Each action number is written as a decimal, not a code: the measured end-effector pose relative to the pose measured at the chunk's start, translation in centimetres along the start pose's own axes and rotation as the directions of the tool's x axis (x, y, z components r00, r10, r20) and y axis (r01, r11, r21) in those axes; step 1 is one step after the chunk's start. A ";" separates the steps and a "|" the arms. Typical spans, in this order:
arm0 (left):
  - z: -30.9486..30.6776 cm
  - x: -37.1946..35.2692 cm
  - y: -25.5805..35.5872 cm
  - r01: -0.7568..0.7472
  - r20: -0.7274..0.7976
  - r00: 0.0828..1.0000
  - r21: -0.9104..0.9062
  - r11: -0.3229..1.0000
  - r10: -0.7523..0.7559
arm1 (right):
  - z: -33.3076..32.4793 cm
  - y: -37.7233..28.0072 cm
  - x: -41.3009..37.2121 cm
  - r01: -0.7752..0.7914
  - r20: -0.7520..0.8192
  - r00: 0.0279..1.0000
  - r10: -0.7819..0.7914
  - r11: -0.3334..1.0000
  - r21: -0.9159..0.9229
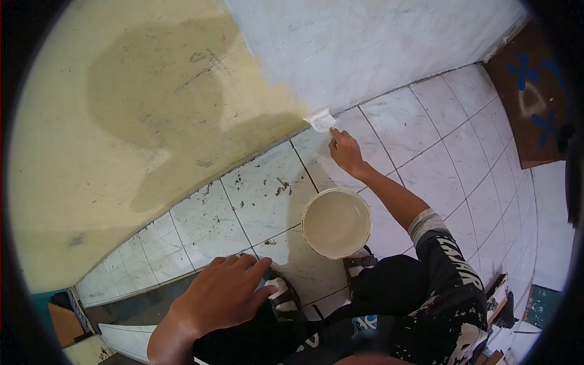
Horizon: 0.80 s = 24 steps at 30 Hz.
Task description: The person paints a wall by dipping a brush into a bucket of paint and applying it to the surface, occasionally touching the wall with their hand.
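My right hand is closed around the handle of a paintbrush. White paint covers the brush head, which touches the bottom of the wall where it meets the floor. On the right the wall carries white paint; the left stretch is bare yellow. A round bucket of whitish paint stands on the tiles below my right forearm. My left hand hangs over my left knee with fingers loosely spread, holding nothing.
White floor tiles run along the wall, with dark flakes scattered on them. A brown board with blue marks stands at the right. My sandalled feet are close to the bucket. Wood pieces lie at lower right.
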<state>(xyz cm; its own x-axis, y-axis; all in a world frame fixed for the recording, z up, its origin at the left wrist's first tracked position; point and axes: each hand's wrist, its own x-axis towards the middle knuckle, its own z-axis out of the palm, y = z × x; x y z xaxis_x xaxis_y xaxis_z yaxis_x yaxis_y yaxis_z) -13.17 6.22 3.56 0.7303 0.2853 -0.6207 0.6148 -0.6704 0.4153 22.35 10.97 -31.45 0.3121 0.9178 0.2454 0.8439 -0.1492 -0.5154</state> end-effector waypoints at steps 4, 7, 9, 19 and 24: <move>0.0 0.0 0.0 -0.009 -0.019 1.000 0.006 1.000 0.009 | 0.2 -0.3 -0.2 -0.110 0.099 0.989 0.112 0.994 -0.025; -0.3 -0.2 0.0 0.019 0.025 0.999 -0.020 1.000 -0.019 | 0.4 -0.4 0.3 -0.138 0.167 0.975 0.146 0.989 -0.056; 0.0 -0.4 -0.1 0.009 -0.011 1.000 -0.007 1.000 -0.009 | 0.0 -1.0 1.6 -0.165 0.158 0.973 0.169 0.986 -0.035; -0.3 -0.2 -0.2 0.007 0.079 0.997 -0.018 1.000 -0.005 | -11.9 -9.4 4.2 0.003 -0.219 0.975 0.032 0.987 0.161; -0.6 0.1 -0.2 0.026 0.080 0.996 0.024 0.999 -0.028 | -15.7 -12.5 3.8 0.129 -0.443 0.897 0.014 0.948 0.291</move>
<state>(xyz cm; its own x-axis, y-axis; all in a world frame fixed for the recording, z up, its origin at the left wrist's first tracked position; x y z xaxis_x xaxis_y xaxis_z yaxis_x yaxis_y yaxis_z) -13.04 6.76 3.85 0.6868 0.2475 -0.6834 0.6262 -0.6788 0.3835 19.82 10.59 -11.16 0.4845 0.6579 0.5765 0.7133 0.0844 -0.6958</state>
